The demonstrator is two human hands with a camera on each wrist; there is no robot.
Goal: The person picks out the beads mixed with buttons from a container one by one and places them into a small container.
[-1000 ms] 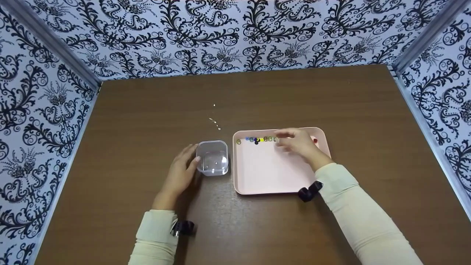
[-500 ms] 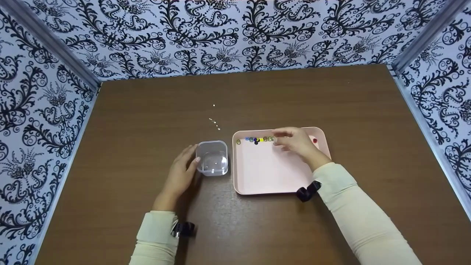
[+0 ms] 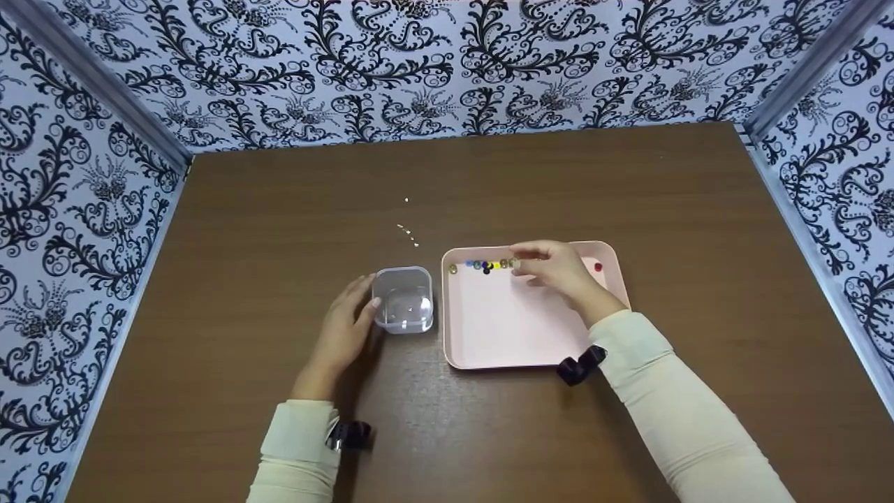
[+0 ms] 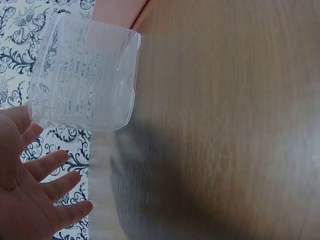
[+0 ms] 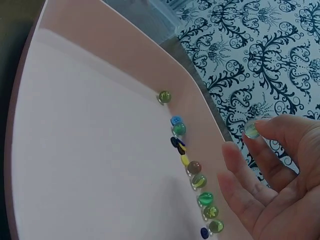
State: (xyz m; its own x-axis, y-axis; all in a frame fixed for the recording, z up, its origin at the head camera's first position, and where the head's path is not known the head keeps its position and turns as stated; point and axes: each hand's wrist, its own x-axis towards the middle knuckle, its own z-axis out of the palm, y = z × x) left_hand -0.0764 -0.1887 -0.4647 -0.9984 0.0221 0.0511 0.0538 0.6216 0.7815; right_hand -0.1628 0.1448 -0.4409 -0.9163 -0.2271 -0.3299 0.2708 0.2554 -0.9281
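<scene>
Nearest the body: left hand (image 3: 342,325) at the side of a clear plastic container (image 3: 404,307), unchanged over the last second. Its thumb is at the rim, the other fingers straight and spread, not wrapped round it. The container stands upright on the desk (image 3: 419,419), just beside a pink tray (image 3: 517,325).

Change: right hand (image 3: 562,272), above the tray's far part, has shifted a little leftward, toward the container's side. Thumb and index finger pinch one glass marble (image 5: 251,129); the remaining fingers are loosely bent. Reading: marble is off the tray and in carry, release not yet made.

Marble: small, round, transparent, with a yellow-green tint inside; it sits at the fingertips, partly covered by the thumb. Smooth glass, so probably slippery.

Along the tray's far wall: a line of marbles, among them a green marble (image 5: 205,199), plus a yellow piece (image 5: 185,160) and a blue button (image 5: 176,120). A red piece (image 3: 598,267) lies near the right end.

Farther: white specks (image 3: 408,232) on the desk, nature unclear; patterned wall (image 3: 489,70) behind.
</scene>
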